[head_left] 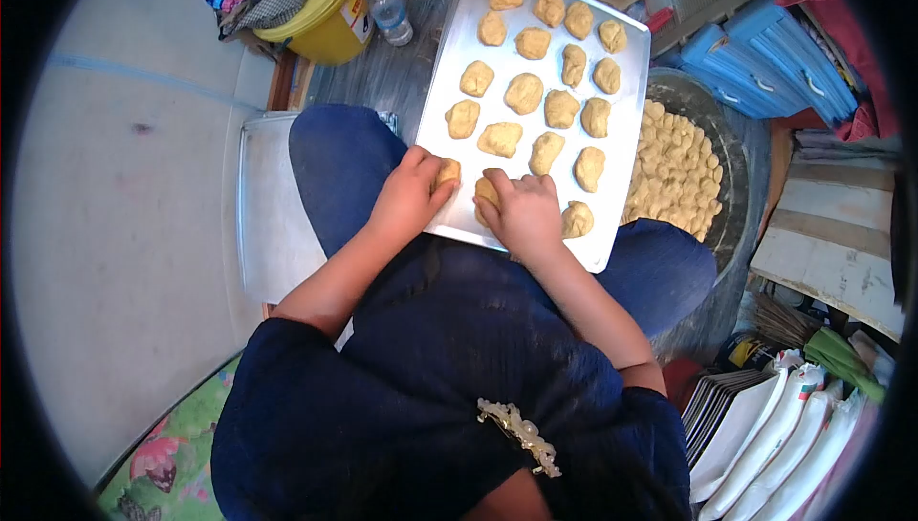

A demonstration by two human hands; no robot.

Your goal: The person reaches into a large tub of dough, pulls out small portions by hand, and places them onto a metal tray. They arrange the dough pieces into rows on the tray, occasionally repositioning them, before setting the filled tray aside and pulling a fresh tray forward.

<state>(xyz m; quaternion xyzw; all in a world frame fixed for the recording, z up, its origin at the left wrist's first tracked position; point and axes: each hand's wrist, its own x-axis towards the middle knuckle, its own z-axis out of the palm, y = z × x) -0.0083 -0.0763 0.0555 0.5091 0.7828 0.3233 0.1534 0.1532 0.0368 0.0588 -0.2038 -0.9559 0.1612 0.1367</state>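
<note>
Left hand: my left hand (409, 198) presses a dough piece (447, 173) on the tray (626, 143).
Right hand: my right hand (523, 215) covers another piece (486, 192).
Beside: basin of dough (727, 153).

On the baking tray (626, 153) dough pieces (524, 93) crowd everything from 12 to 3 o'clock, with only narrow lanes between rows. Bare metal lies along the 9 o'clock edge and at the 6 o'clock corner. At 3 o'clock a full dough bowl (712, 110) blocks that side; at 9 o'clock a second tray (273, 234) lies open.
</note>
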